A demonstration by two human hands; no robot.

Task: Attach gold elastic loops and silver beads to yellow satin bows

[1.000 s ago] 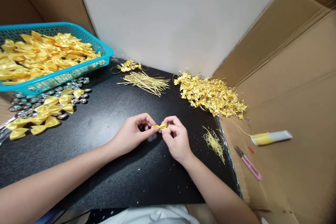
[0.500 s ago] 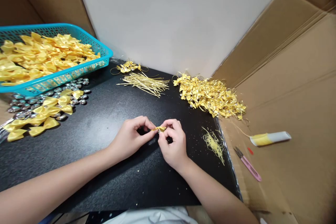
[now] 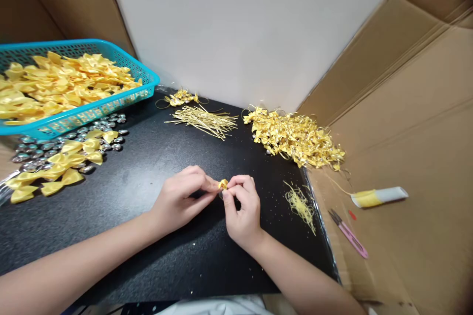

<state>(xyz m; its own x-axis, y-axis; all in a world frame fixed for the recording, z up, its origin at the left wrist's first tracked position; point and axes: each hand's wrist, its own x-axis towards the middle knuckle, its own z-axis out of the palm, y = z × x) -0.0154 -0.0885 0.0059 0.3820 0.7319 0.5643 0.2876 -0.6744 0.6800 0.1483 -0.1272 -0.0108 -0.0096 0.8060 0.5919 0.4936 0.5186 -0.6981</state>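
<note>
the small yellow bow (image 3: pixel 222 184) sits just below the middle of the frame, gripped from both sides: the fingers of the left hand (image 3: pixel 181 193) are closed on its left end, the thumb and forefinger of the right hand (image 3: pixel 244 214) pinch its right. a light, even pinch should hold it from twisting, while a hard squeeze would likely crease the folds. the ribbon looks smooth and satiny, like the flared bows (image 3: pixel 74 78) in the turquoise mesh basket (image 3: pixel 151 78) at upper left. below that lie glossy, rounded silver beads (image 3: pixel 117 146); thin, straight gold cords (image 3: pixel 207 120) lie at upper middle on the grainy black worktop (image 3: pixel 148 251)
</note>
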